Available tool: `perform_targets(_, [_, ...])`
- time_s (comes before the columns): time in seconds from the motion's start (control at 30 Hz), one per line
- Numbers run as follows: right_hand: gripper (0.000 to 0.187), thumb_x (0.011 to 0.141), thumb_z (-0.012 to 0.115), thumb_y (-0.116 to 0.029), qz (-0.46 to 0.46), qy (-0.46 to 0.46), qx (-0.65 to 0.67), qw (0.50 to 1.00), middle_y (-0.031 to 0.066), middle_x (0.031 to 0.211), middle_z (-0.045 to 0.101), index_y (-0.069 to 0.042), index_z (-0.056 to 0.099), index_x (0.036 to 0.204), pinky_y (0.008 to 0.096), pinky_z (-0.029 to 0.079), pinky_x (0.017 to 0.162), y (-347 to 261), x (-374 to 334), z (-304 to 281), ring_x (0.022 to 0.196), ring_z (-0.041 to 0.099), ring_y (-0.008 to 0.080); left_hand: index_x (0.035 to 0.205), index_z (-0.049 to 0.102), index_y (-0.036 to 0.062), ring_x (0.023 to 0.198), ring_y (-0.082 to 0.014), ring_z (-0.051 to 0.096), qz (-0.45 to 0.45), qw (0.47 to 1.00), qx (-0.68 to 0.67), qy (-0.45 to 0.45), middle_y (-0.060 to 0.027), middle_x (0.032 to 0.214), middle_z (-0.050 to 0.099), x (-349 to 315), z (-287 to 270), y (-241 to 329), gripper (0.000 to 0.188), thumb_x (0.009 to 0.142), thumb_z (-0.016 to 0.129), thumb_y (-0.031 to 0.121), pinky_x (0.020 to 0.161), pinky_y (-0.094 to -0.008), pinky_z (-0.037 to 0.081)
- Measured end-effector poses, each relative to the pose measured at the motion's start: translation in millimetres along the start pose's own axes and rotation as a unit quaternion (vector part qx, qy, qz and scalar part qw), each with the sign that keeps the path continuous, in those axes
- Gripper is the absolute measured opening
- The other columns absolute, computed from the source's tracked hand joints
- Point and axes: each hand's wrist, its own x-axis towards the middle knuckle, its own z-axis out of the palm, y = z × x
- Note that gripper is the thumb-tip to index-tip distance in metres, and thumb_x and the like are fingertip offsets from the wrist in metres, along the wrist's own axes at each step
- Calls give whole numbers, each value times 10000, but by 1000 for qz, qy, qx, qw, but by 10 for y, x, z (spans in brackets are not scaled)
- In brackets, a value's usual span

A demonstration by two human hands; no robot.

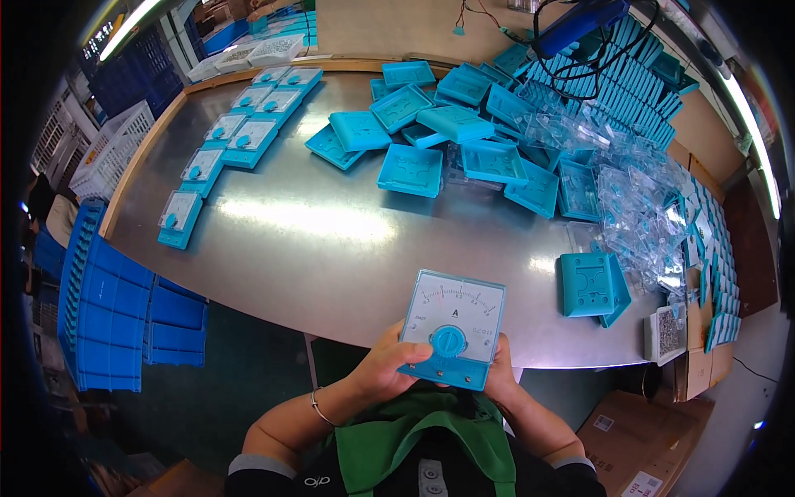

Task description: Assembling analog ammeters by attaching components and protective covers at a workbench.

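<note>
An ammeter (454,319) with a white dial, a round blue knob and a blue base is held close to my body, just over the table's near edge. My left hand (387,364) grips its lower left side, the thumb lying on the front beside the knob. Along the lower right side, my right hand (500,370) closes round it, most of its fingers hidden behind. Finished-looking meters of the same kind (180,217) stand in a stepped row on the left of the metal table (290,240).
Blue plastic cases (410,170) lie heaped at the back middle, with clear covers (629,207) piled to the right. Two stacked cases (588,284) sit near right, beside a white box of small parts (665,335). A blue power tool (580,26) hangs above. Blue crates (108,298) stand left.
</note>
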Motion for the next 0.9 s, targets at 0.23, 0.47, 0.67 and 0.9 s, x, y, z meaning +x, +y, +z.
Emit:
perform_targets(0.23, [180, 768, 692, 29, -87, -16, 0, 996, 91, 874, 673, 33, 628, 936, 294, 554, 657, -69, -77, 52, 748, 658, 163, 1234, 412, -30, 912, -220, 613, -2, 1000, 7, 18, -134, 1102, 562, -34, 74, -76, 510, 811, 608, 177, 741, -356, 544])
perform_targets(0.47, [230, 730, 734, 14, -137, 1, -25, 990, 98, 864, 672, 35, 617, 926, 287, 554, 622, 16, -134, 24, 736, 666, 172, 1247, 403, -31, 926, -230, 611, 10, 999, 9, 36, -140, 1122, 558, -22, 125, -123, 522, 806, 612, 155, 741, -359, 544])
perform_targets(0.67, [237, 720, 747, 2, -133, 15, -23, 991, 91, 842, 670, 28, 620, 918, 280, 550, 610, -33, -151, 83, 702, 665, 168, 1242, 406, -28, 927, -234, 612, 4, 1000, 3, 24, -141, 1115, 561, -37, 99, -117, 516, 809, 617, 159, 734, -370, 547])
perform_targets(0.9, [233, 717, 745, 3, -110, 28, -26, 993, 88, 839, 669, 28, 622, 914, 279, 549, 611, 15, -150, 98, 707, 665, 169, 1239, 408, -27, 921, -227, 611, 8, 1000, -5, 25, -141, 1111, 563, -64, 94, -98, 517, 809, 624, 164, 722, -363, 545])
